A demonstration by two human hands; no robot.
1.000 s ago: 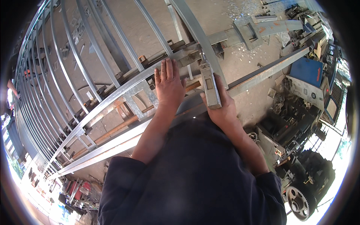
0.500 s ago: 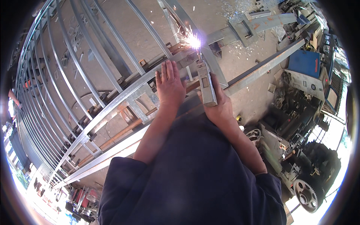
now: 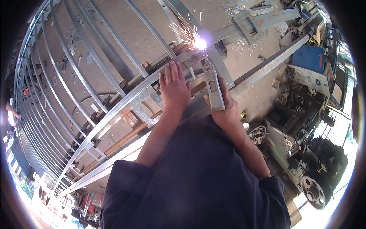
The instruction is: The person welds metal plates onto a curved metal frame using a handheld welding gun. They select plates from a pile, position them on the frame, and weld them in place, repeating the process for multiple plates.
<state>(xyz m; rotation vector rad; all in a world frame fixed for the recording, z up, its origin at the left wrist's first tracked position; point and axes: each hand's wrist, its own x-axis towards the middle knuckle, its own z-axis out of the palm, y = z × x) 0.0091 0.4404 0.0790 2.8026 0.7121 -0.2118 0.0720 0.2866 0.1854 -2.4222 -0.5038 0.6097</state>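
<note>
My right hand (image 3: 228, 111) is wrapped round a boxy grey welding torch (image 3: 215, 91), which points away from me. At its tip a bright arc (image 3: 200, 44) burns on the steel where several bars meet, throwing sparks up and to the left. The glare hides the joint itself. My left hand (image 3: 174, 89) lies flat, fingers stretched, on the rail of a large metal grille (image 3: 114, 103), just left of the torch. A flat steel bar (image 3: 223, 68) runs past the joint on the torch's right.
Parallel grille bars (image 3: 82, 45) fill the left. At right are a long steel beam (image 3: 272, 59), a square plate with an opening (image 3: 244, 26), a blue-topped machine box (image 3: 308, 59) and dark machinery with a toothed wheel (image 3: 313, 192). Another person's arm (image 3: 12, 110) shows at far left.
The torch and my right hand have shifted slightly right and toward me; the arc still burns and its spark spray has changed shape. My left hand stays on the rail.
</note>
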